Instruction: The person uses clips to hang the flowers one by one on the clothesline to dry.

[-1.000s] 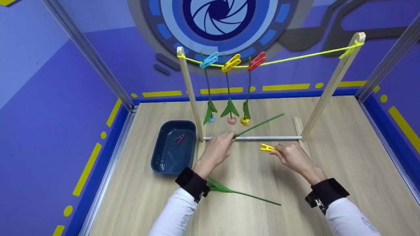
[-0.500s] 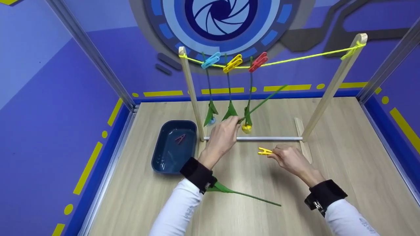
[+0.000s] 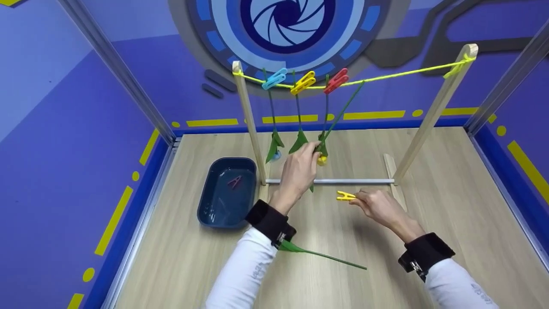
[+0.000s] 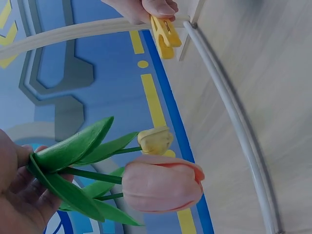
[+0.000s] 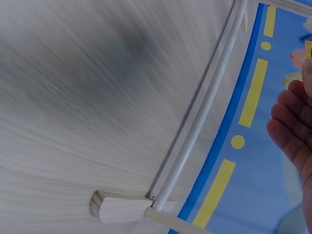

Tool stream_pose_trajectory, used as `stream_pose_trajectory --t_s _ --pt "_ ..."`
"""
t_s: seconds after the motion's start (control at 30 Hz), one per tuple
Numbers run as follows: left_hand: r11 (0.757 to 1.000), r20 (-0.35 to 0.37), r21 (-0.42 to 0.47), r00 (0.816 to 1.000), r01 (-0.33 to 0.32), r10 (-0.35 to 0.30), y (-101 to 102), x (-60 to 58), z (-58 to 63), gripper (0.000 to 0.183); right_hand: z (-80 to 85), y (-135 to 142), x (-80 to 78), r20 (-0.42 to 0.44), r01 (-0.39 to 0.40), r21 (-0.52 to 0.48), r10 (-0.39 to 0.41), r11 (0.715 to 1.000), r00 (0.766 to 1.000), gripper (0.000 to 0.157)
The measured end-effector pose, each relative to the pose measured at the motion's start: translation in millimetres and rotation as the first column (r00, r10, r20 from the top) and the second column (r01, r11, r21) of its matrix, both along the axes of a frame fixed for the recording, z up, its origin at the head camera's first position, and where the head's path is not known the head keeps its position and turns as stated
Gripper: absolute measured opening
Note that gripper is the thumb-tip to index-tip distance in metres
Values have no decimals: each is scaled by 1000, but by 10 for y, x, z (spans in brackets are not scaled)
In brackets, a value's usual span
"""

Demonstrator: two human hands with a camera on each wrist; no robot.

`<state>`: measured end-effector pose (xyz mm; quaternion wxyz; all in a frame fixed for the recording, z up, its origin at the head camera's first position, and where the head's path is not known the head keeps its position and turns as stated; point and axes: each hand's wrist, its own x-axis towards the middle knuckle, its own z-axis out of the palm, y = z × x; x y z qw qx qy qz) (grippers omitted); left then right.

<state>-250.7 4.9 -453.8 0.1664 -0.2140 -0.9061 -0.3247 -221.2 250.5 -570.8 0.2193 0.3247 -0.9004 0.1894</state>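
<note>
My left hand [image 3: 300, 165] grips a pink tulip [image 4: 161, 184] by its stem near the leaves. Its bloom points down and its green stem [image 3: 343, 110] slants up to the right, the tip overlapping the yellow line [image 3: 399, 75] just right of a red clothespin [image 3: 336, 80]. Lower right, my right hand [image 3: 379, 206] pinches a yellow clothespin [image 3: 345, 196], prongs pointing left. Blue [image 3: 274, 79] and yellow clothespins [image 3: 303, 83] also sit on the line. Three flowers hang upside down there; a blue bloom [image 3: 276, 155] and a yellow bloom [image 3: 322, 160] show, the middle one hidden behind my left hand.
Wooden posts [image 3: 433, 116] joined by a white rod [image 3: 356, 181] carry the line. Left of them stands a dark blue tray [image 3: 201, 214] with a dark pink clothespin [image 3: 234, 182] in it. Another green-stemmed flower [image 3: 326, 256] lies on the table, partly under my left wrist.
My left hand has risen and moved slightly right with the tulip, its stem swinging steeper until the tip reaches the line. My right hand, with the yellow clothespin, has barely shifted.
</note>
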Motion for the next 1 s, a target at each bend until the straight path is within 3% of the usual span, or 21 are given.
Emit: stream_pose_trajectory --t_s 0.33,0.5,0.63,0.77,1.0 --pt "998 54 53 998 25 -28 100 -42 3 34 46 65 -9 -14 3 -2 -3 1000 1000 14" --pt "997 68 80 998 4 -10 124 -67 11 34 192 99 -77 17 0 -17 0 1000 1000 13" --pt "995 84 95 996 -18 10 145 -78 2 34 383 135 -118 34 20 -25 -19 999 999 16" --pt "993 83 109 996 -39 30 184 -86 -5 32 630 176 -172 -39 14 -21 -15 1000 999 18" --pt "988 103 146 994 -50 35 260 -70 -30 32 1233 243 -253 -92 2 -31 -5 1000 996 16"
